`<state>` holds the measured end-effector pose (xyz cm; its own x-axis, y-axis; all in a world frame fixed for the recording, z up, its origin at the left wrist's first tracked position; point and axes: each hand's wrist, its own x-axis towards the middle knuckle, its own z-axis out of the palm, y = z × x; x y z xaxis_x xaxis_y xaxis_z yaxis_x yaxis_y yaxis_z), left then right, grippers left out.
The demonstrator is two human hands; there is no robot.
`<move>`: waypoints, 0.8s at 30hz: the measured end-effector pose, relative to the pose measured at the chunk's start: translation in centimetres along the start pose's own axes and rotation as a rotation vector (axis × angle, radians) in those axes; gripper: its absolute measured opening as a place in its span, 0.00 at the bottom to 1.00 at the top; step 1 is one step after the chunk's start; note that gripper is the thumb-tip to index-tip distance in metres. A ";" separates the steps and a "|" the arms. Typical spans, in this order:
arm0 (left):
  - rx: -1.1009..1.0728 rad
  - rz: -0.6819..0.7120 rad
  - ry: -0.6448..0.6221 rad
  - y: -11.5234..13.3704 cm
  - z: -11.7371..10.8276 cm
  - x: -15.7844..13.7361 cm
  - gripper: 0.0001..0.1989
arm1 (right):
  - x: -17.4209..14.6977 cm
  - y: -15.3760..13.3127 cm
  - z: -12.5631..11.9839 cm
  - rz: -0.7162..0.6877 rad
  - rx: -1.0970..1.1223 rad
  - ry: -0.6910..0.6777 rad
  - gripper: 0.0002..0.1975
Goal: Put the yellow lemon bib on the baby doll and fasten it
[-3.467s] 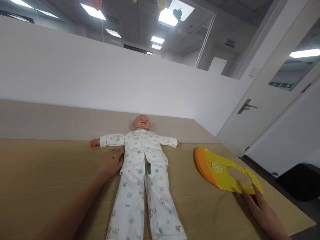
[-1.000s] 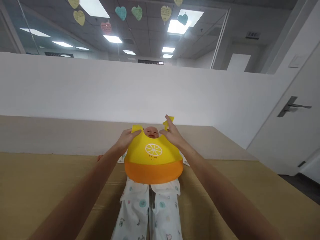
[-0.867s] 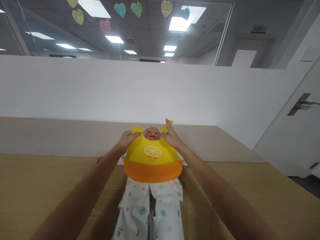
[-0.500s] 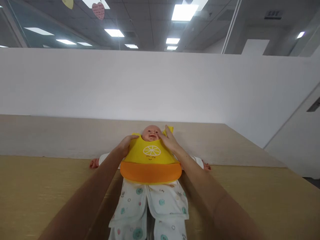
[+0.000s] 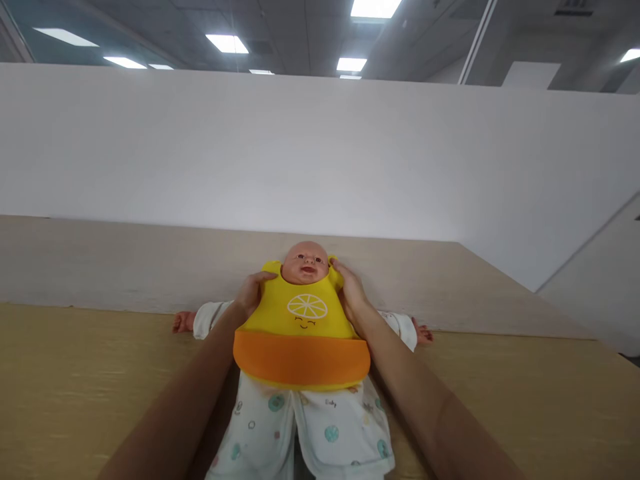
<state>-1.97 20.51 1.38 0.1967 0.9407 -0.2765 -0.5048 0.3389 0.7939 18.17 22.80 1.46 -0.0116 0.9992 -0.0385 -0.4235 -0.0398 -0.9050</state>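
Note:
A baby doll (image 5: 306, 263) lies face up, arms spread, in white printed clothes (image 5: 340, 427). Over its chest is a yellow bib (image 5: 265, 307) with a citrus-slice print and an orange catch pocket (image 5: 301, 360) along the bottom. At the bib's upper left edge, my left hand (image 5: 254, 291) grips it, thumb on top. On the other side, my right hand (image 5: 350, 288) closes on the bib's upper right edge beside the doll's head. Fingers of both hands are partly hidden behind the bib. The neck strap behind the doll's head is out of sight.
Beneath the doll is a yellowish wooden surface (image 5: 90, 387), with a paler strip (image 5: 125, 260) behind it. A white wall panel (image 5: 250, 147) rises at the back, topped by glass. At the right is another white panel (image 5: 595, 280).
My right hand has moved down from beside the doll's cheek to the bib's edge. The bib's right strap end no longer sticks out sideways. The camera view has tilted lower and closer.

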 end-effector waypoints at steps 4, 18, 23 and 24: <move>-0.032 0.031 -0.010 -0.3 0.2 -1.2 0.22 | -2.1 -1.7 0.7 0.081 0.151 0.037 0.27; -0.172 0.053 -0.062 -1.1 0.9 -3.0 0.28 | -2.8 -3.6 0.9 0.105 -0.189 0.032 0.22; -0.216 0.034 -0.084 -1.1 0.8 -2.9 0.26 | -2.2 -3.9 0.3 0.059 -0.432 -0.053 0.25; -0.222 0.038 -0.091 -1.2 0.7 -2.8 0.25 | -2.0 -3.9 0.2 0.052 -0.481 -0.085 0.26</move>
<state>-1.31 17.43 1.65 0.2438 0.9508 -0.1911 -0.6840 0.3083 0.6612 19.67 20.91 5.12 -0.1041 0.9919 -0.0723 0.0462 -0.0678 -0.9966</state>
